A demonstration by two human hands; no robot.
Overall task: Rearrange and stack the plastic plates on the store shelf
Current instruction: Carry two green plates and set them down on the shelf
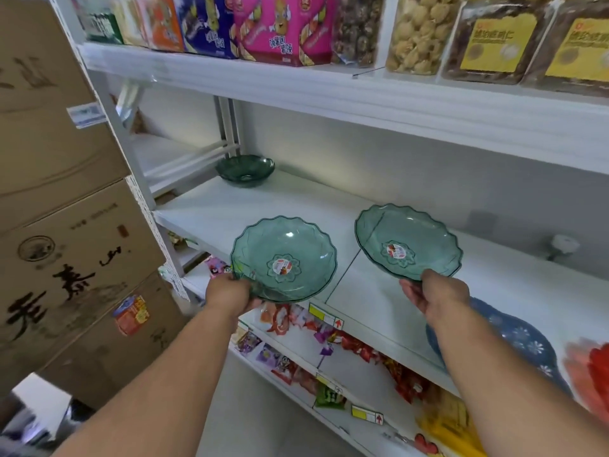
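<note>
I hold two clear green scalloped plastic plates over the white middle shelf (514, 285). My left hand (229, 291) grips the near rim of the left plate (283, 255), which hangs over the shelf's front edge. My right hand (435, 293) grips the near rim of the right plate (407, 240), tilted up above the shelf. Each plate has a round sticker in its centre. A third, darker green plate (245, 169) stands alone at the far left back of the shelf. A blue patterned plate (514, 341) lies at the shelf's right, partly behind my right forearm.
Stacked cardboard boxes (66, 225) rise on the left. The upper shelf (329, 90) carries snack boxes and bagged dried goods. The lower shelf (346, 367) holds candy and small packets. Something red and blurred (590, 371) sits at the right edge.
</note>
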